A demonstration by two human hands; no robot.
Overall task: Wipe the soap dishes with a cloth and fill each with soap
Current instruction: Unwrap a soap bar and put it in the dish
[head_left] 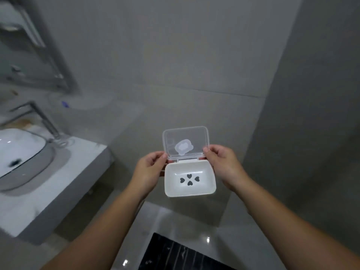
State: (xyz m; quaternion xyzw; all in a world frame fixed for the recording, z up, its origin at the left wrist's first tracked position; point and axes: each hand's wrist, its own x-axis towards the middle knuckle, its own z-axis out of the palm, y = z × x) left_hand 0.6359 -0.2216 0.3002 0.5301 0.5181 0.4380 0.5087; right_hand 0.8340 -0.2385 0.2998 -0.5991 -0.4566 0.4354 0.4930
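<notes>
No readable text, label, brand or number anywhere. White plastic soap dish [190, 179] bears only four heart-shaped cut-outs; clear hinged lid [185, 142] carries unlettered frosted emblem.

Dim, flat grey light, glare spots seen on the glossy floor [194, 227], sink [17, 151] smeared by blur, edges bent by wide-angle distortion

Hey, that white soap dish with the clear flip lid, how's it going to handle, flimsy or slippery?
Probably light: the soap dish looks like empty, thin plastic. Its clear lid stands open on small hinges, so it may flap or snap if forced. The glossy tray could be slippery; the left hand and right hand hold its sides.
</notes>
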